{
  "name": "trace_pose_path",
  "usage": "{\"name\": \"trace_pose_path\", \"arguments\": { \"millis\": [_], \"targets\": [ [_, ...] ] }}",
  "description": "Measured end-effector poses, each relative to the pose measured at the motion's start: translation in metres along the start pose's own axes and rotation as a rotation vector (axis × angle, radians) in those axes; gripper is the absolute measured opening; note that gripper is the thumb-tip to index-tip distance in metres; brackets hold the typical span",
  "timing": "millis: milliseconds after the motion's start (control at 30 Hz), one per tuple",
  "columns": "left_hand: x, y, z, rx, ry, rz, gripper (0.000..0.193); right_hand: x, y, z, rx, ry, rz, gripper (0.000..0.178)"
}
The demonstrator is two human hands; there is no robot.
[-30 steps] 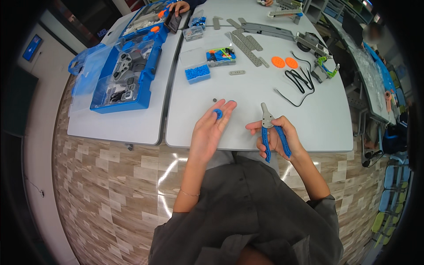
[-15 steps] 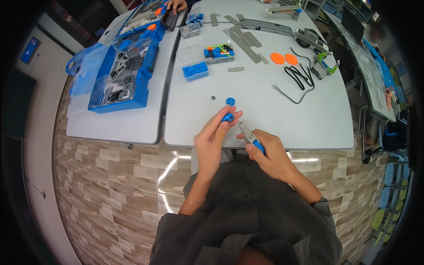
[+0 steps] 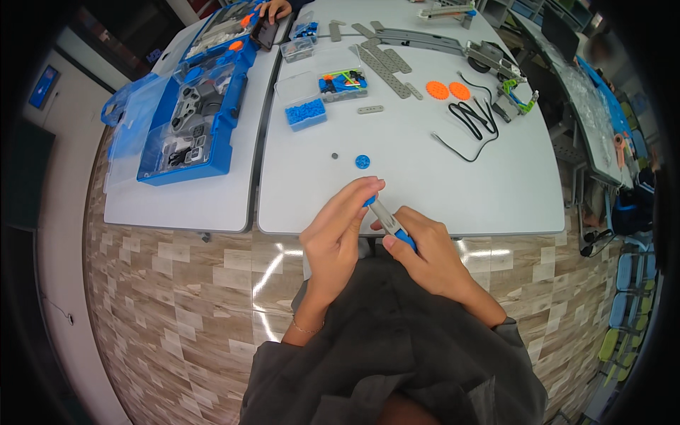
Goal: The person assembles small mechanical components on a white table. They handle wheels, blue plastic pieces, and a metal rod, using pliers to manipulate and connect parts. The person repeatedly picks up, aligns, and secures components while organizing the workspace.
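Observation:
My left hand [image 3: 338, 223] is closed round a small blue plastic part [image 3: 369, 201], mostly hidden by the fingers. In my right hand [image 3: 428, 251] is a grey and blue hand tool [image 3: 387, 218] that looks like pliers. Its grey tip meets the blue part at my left fingertips. Just beyond the hands a blue round disc [image 3: 363, 161] lies flat on the white table [image 3: 496, 202]. A small dark grey round piece [image 3: 334, 156] rests to the left of the disc.
Further back stand a box of blue pins [image 3: 306, 115] and a box of mixed parts [image 3: 343, 86]. Grey beams [image 3: 386, 71], orange gears [image 3: 437, 90] and a black cable [image 3: 471, 122] lie beyond. A blue case [image 3: 230, 142] sits left; another person's hand [image 3: 275, 9] is behind it.
The tool in my right hand has moved up to the blue part in my left hand. My left fingers have turned and now cover most of that part.

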State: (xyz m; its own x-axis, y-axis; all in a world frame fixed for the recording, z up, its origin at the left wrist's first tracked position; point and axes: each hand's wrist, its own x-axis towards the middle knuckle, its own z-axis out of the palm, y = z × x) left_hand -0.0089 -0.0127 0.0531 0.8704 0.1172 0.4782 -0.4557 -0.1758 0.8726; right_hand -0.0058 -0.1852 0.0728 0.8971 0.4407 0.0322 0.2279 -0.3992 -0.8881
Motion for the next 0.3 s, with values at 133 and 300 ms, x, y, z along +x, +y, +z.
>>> {"name": "trace_pose_path", "arguments": {
  "millis": [133,300],
  "targets": [
    [0.002,0.0055,-0.0051,0.149,-0.075,0.079,0.026,-0.0035,-0.0028,-0.0028,0.038,-0.002,0.038,0.034],
    [0.0032,0.0024,-0.0063,0.128,-0.128,0.121,0.027,-0.0088,-0.0079,-0.0019,0.096,-0.028,0.151,0.037]
  ]
}}
